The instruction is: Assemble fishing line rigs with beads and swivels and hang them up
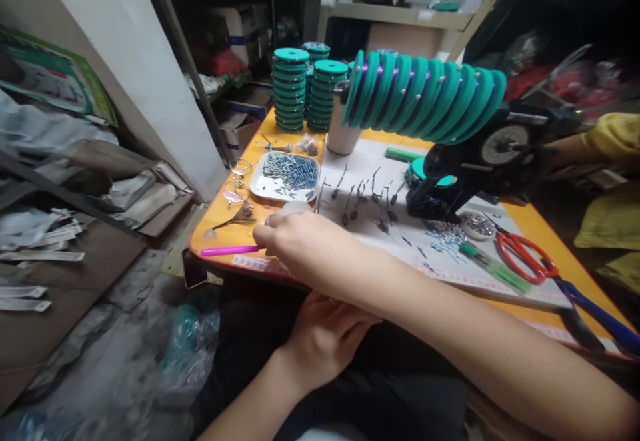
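Jutting toward near-left corner of table [540,228], pink stick [230,251] touching right hand [289,242]; left hand [323,336] sitting off near edge; cannot tell whether either clamping. Best keeping clear of white tray [257,186].

The right forearm [450,304] crosses the near edge of the desk [543,228], the right hand [290,236] knuckles-up towards the near left corner, fingers curled. Below that edge, the left hand [325,338] bends inward, its fingertips probably hidden.

The yellow worktop [537,224] before me supports a white sheet [367,154], a white tray [260,191] of small dark parts [290,171] beside it, and stacked green spools [289,94] at rear.
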Available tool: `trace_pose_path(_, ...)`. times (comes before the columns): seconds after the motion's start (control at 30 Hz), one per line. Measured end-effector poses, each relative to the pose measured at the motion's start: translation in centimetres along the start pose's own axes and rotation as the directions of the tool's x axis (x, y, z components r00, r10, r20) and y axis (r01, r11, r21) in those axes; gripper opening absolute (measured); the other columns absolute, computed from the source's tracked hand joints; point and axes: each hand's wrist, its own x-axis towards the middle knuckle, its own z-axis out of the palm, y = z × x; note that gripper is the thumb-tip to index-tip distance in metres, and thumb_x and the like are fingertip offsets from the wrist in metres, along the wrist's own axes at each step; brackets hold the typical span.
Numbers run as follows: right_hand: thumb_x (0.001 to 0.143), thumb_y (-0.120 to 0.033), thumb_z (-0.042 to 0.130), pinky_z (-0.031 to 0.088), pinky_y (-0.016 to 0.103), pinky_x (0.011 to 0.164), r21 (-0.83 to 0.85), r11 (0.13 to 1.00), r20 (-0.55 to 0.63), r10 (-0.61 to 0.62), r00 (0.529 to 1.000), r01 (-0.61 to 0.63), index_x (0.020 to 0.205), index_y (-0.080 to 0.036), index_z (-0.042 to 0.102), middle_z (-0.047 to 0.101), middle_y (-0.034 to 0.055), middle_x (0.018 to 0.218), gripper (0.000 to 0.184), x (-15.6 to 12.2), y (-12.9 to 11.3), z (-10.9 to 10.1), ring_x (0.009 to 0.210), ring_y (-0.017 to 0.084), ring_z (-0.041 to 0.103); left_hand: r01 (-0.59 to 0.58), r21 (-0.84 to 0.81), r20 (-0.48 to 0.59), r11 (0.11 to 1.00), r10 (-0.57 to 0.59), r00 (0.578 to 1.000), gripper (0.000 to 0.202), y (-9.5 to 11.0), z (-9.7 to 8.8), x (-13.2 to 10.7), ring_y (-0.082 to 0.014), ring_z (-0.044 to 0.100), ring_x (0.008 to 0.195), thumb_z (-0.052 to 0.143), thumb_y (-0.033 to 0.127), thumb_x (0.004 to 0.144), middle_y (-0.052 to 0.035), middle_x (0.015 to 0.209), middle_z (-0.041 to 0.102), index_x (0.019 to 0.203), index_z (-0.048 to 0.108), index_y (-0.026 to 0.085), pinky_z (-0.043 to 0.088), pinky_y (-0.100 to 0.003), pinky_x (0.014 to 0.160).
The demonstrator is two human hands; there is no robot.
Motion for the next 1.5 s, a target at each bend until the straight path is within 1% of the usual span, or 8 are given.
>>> trace_pose_path(0.17, 0.082, 0.002, 0.06, 0.034, 0.026, 0.051, -0.056, 0.997, 0.086, 0.054, 0.995, -0.049, 0.084, -0.012, 0.068, 0.069, 0.0076, 0.076, 0.016, 2.0, -1.0, 2.0, 0.065, 0.02, 0.068, -0.017, 0.037, 0.007, 0.999, 0.016, 1.0, 0.019, 0.1, 0.0, -0.6, -0.0236, 0.075, 0.07, 0.06, 0.005, 0.085, -0.0051, 0.082, 0.078, 0.089, 0.069, 0.021, 0.06, -0.033, 0.07)
trace_pose_path(0.33, 0.081, 0.006, 0.059, 0.036, 0.029, 0.05, -0.142, 0.98, 0.111, 0.159, 0.981, -0.142, 0.087, -0.008, 0.067, 0.068, 0.0124, 0.077, 0.018, 0.4, -0.9, 0.7, 0.067, 0.023, 0.067, 0.04, 0.054, -0.028, 0.998, -0.038, 0.999, 0.011, 0.0, -0.2, -0.5, -0.0249, 0.073, 0.066, 0.061, 0.011, 0.086, -0.0063, 0.072, 0.074, 0.083, 0.066, 0.021, 0.059, -0.035, 0.064)
trace_pose_path(0.47, 0.087, -0.002, 0.058, 0.044, 0.029, 0.057, -0.066, 0.978, -0.115, 0.189, 0.975, -0.197, 0.092, -0.012, 0.066, 0.067, 0.0084, 0.08, 0.013, -3.9, -0.5, -1.2, 0.07, 0.02, 0.063, 0.179, -0.063, -0.09, 0.982, -0.185, 0.979, 0.009, 0.2, -0.2, -0.4, -0.0234, 0.073, 0.074, 0.063, 0.013, 0.087, -0.0063, 0.076, 0.074, 0.083, 0.062, 0.021, 0.059, -0.034, 0.066)
trace_pose_path(0.6, 0.097, -0.015, 0.057, 0.051, 0.024, 0.068, 0.314, 0.917, -0.526, 0.384, 0.759, -0.246, 0.106, -0.019, 0.066, 0.071, 0.0043, 0.092, 0.014, -10.2, -0.7, -1.3, 0.079, 0.014, 0.065, 0.41, -0.375, -0.141, 0.831, -0.489, 0.861, 0.007, 0.7, 0.3, -0.4, -0.0185, 0.075, 0.086, 0.064, 0.017, 0.092, -0.0057, 0.093, 0.075, 0.098, 0.061, 0.021, 0.061, -0.029, 0.078)
trace_pose_path(0.77, 0.089, -0.025, 0.071, 0.058, 0.025, 0.07, 0.663, 0.678, -0.366, 0.663, 0.653, -0.317, 0.122, -0.027, 0.066, 0.07, 0.0045, 0.105, 0.033, -15.1, -2.4, 2.5, 0.08, 0.014, 0.066, 0.477, -0.525, -0.102, 0.705, -0.609, 0.786, 0.008, 1.5, 0.9, 0.5, -0.015, 0.075, 0.082, 0.063, 0.019, 0.095, -0.0028, 0.086, 0.074, 0.096, 0.055, 0.019, 0.06, -0.027, 0.08)
trace_pose_path(1.03, 0.085, -0.008, 0.069, 0.059, 0.024, 0.065, 0.718, 0.662, -0.52, 0.716, 0.467, -0.215, 0.097, -0.024, 0.078, 0.075, 0.0054, 0.097, 0.021, -15.3, -3.5, 5.2, 0.087, 0.017, 0.072, 0.464, -0.363, -0.02, 0.808, -0.505, 0.863, 0.011, 1.9, 1.4, 0.6, -0.0149, 0.071, 0.092, 0.06, 0.014, 0.095, -0.0034, 0.097, 0.069, 0.102, 0.057, 0.022, 0.058, -0.027, 0.083)
trace_pose_path(1.2, 0.086, -0.013, 0.071, 0.06, 0.023, 0.068, 0.796, 0.558, -0.458, 0.809, 0.369, -0.235, 0.093, -0.024, 0.078, 0.075, 0.0039, 0.091, 0.014, -16.3, -3.3, 5.7, 0.083, 0.016, 0.073, 0.186, 0.093, 0.102, 0.978, -0.195, 0.975, 0.036, 1.2, 0.1, 0.8, -0.0261, 0.06, 0.113, 0.069, 0.021, 0.089, -0.0085, 0.109, 0.071, 0.123, 0.057, 0.022, 0.041, -0.046, 0.101)
trace_pose_path(1.5, 0.086, -0.017, 0.073, 0.059, 0.018, 0.067, 0.887, 0.439, -0.367, 0.859, 0.357, -0.144, 0.09, -0.026, 0.076, 0.074, 0.0017, 0.091, 0.011, -16.9, -3.3, 6.1, 0.081, 0.013, 0.072, 0.066, 0.192, 0.104, 0.979, -0.087, 0.991, 0.019, 1.3, 0.4, 1.2, -0.0206, 0.055, 0.09, 0.067, 0.003, 0.086, -0.0012, 0.083, 0.071, 0.093, 0.064, 0.021, 0.039, -0.042, 0.088)
